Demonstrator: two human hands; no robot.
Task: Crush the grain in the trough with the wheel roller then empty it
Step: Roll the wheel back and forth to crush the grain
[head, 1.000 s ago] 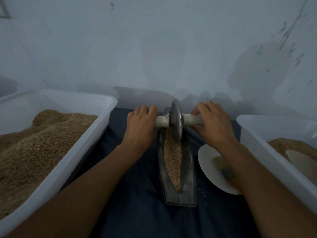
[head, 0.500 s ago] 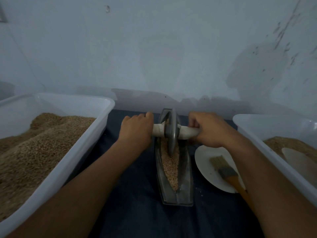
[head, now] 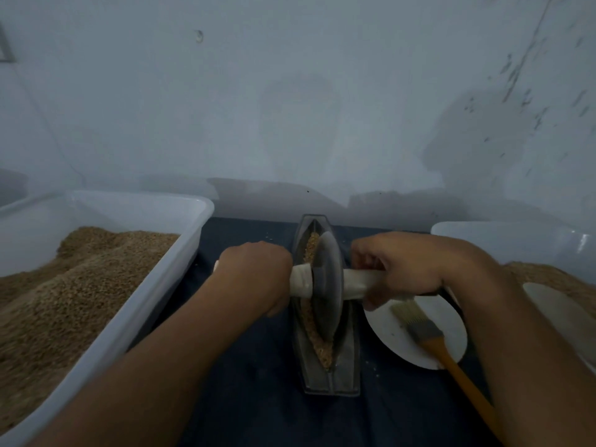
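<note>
The trough (head: 329, 366), a long dark metal channel, lay lengthwise on a dark blue cloth (head: 258, 382) in front of the person, its far end near the wall (head: 290, 108). Grain (head: 311, 321) lined its groove, showing both beyond and in front of the wheel. The wheel roller (head: 325, 285) stood upright in the groove about midway along the trough, its pale handle sticking out to either side.

The left hand (head: 254, 279) was clenched around the left end of the handle, knuckles up. The right hand (head: 400, 269) grasped the right end, fingers curled over it and the thumb beneath.

Just right of the trough sat a white plate (head: 387, 337), partly under the right wrist, with a brush (head: 429, 337) lying across it; the orange brush handle ran off the plate toward the person. A large white tub (head: 180, 262) heaped with brown grain stood on the left of the cloth. Another white tub (head: 503, 237) stood on the right, also holding grain, with a pale rounded object resting on the heap that was too blurred to identify.
</note>
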